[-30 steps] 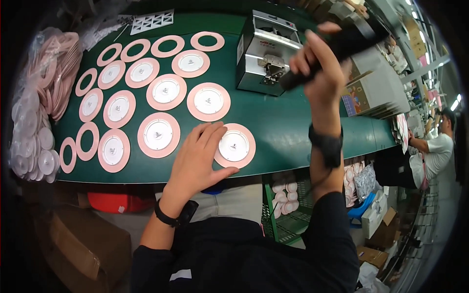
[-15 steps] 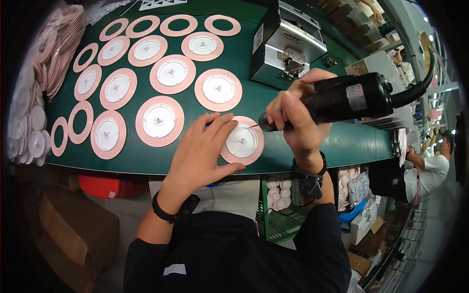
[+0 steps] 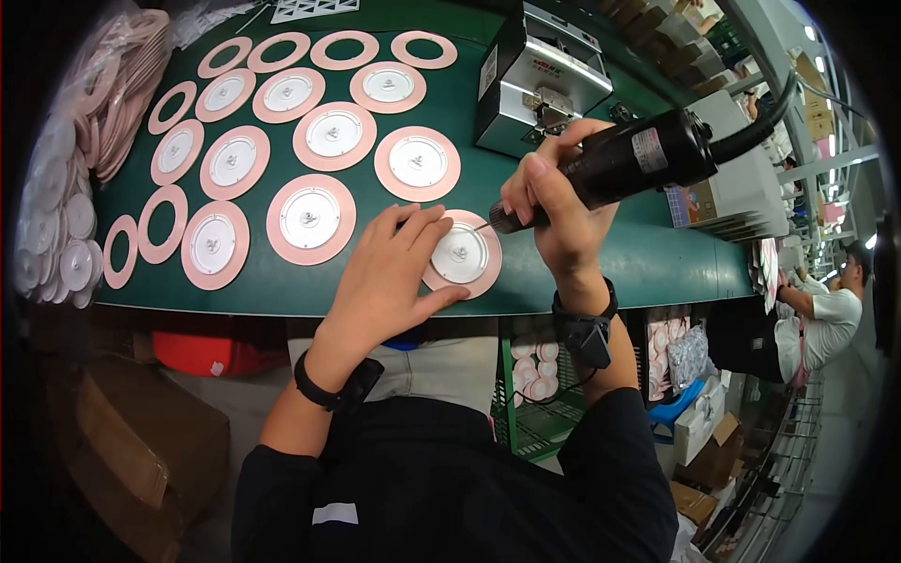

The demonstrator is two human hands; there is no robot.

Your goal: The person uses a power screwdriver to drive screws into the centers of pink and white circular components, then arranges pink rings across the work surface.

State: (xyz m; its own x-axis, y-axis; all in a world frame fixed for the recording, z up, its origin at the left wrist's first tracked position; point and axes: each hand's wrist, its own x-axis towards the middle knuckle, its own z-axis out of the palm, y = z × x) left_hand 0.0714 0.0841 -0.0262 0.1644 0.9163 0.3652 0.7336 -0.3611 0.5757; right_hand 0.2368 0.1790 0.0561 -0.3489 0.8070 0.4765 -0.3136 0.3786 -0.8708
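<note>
My right hand (image 3: pixel 563 206) is wrapped round a black electric screwdriver (image 3: pixel 624 169), held tilted with its cable trailing off to the right. Its thin bit meets the upper right rim of the white centre of a pink disc (image 3: pixel 463 267) at the table's near edge. My left hand (image 3: pixel 389 267) lies over that disc's left side, fingers stretched and thumb spread along its lower edge. The fingers hide part of the disc. Beyond my left hand rest more pink discs with white centres (image 3: pixel 311 218), in rows, each with a small metal piece in the middle.
Pink rings (image 3: pixel 163 223) lie on the green table (image 3: pixel 601 267). A silver and black machine (image 3: pixel 535 80) stands at the back right. Bagged pink rings (image 3: pixel 127 84) and white discs (image 3: pixel 70 249) pile up at left. Below are a green crate (image 3: pixel 535 427) and cardboard boxes; a person (image 3: pixel 826 319) works at right.
The whole view has shifted slightly. The screwdriver's rear end is lower in tilt and farther left, while its bit stays at the disc's rim. My left hand keeps its place on the disc.
</note>
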